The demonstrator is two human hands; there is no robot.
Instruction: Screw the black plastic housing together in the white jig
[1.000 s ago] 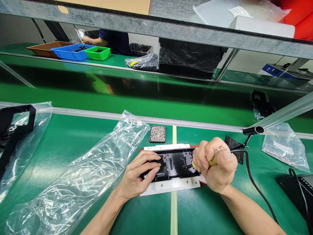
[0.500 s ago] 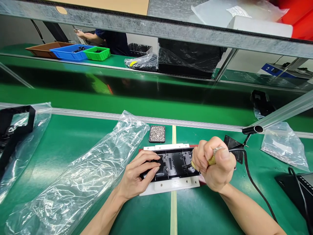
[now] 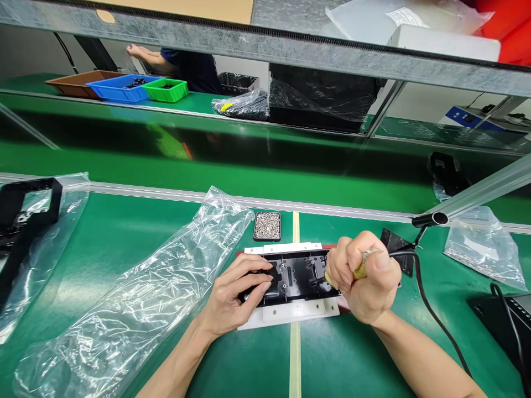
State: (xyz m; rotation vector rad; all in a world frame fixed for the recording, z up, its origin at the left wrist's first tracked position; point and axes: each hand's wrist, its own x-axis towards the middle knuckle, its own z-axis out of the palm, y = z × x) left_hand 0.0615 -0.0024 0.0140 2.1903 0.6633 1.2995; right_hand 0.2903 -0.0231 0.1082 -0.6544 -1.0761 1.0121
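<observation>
On the green worktop, a long, shallow black plastic housing is seated between the raised white rails of a flat fixture, a red layer being exposed at the fixture's ends. Its left end is covered by the bare left hand, whose bent fingers and thumb are laid over the part; whether it is pinched or merely pressed down cannot be told. Inside the bare right hand, the yellowish handle of a corded tool is clamped — the fist is wrapped tightly around it, thumb uppermost. The tool's dark tip is directed into the right half of the housing; contact with the surface cannot be made out. From the fist, a black cable is led down to the right.

Just beyond the fixture, a small square black dish is filled with tiny silvery metal pieces. To the left, a long crumpled clear plastic bag is spread flat. Near the right end of the far edge, small pieces are contained in another clear bag. Across the bench — well apart from the work — brown, blue and green plastic bins are lined up before a co-worker in dark clothing.
</observation>
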